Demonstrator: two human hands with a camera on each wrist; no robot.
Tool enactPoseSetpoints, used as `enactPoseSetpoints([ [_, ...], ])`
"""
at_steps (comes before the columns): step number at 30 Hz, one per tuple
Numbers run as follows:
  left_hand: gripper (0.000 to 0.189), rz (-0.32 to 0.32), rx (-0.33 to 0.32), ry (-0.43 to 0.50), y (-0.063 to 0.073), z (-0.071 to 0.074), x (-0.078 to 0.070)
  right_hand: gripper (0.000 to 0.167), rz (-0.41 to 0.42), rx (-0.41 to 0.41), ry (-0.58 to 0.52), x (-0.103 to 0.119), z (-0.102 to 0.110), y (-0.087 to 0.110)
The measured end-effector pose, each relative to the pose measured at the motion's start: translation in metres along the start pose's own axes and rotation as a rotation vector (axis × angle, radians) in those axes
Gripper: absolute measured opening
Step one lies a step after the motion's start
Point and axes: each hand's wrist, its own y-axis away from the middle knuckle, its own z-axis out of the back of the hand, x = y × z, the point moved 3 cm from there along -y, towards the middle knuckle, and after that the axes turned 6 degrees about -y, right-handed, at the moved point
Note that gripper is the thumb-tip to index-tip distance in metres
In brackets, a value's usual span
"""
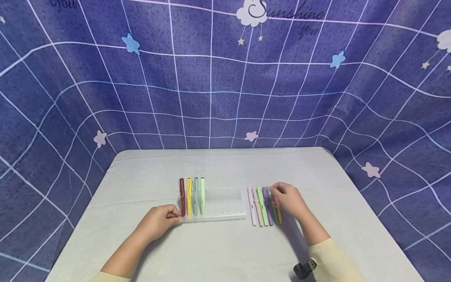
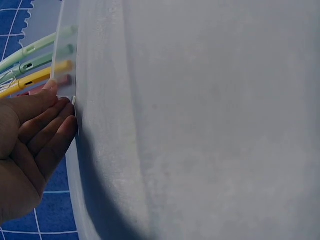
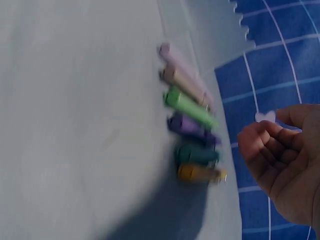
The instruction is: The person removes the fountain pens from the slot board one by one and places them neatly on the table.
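A clear plastic pen rack (image 1: 225, 216) lies on the table, holding a dark red pen (image 1: 182, 197), a yellow pen (image 1: 189, 199), a grey-green pen (image 1: 196, 197) and a pale green pen (image 1: 202, 197) at its left end. My left hand (image 1: 156, 221) pinches the rack's front left corner, thumb on top in the left wrist view. To the right lies a row of loose pens: lilac (image 3: 180, 60), beige-pink (image 3: 185, 83), bright green (image 3: 190, 106), purple (image 3: 192, 130), dark green (image 3: 197, 155) and orange-yellow (image 3: 200, 173). Over that row's right end hovers my right hand (image 1: 289, 197), fingers loosely curled, holding nothing visible.
A white cloth covers the table (image 1: 211, 250). Behind and at both sides hangs a blue grid-patterned curtain (image 1: 225, 105). A small black device (image 1: 304, 269) is by the right sleeve.
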Motion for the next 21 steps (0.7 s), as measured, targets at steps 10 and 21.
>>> enactPoseSetpoints([
  [10,0.01,0.004,0.005,-0.003,-0.001,-0.001,0.0,0.029,0.144,0.262,-0.144,0.037,-0.052,0.0],
  [21,0.01,0.0,0.002,-0.01,0.0,-0.001,0.0,0.036,0.193,0.389,-0.007,0.044,-0.104,-0.001],
])
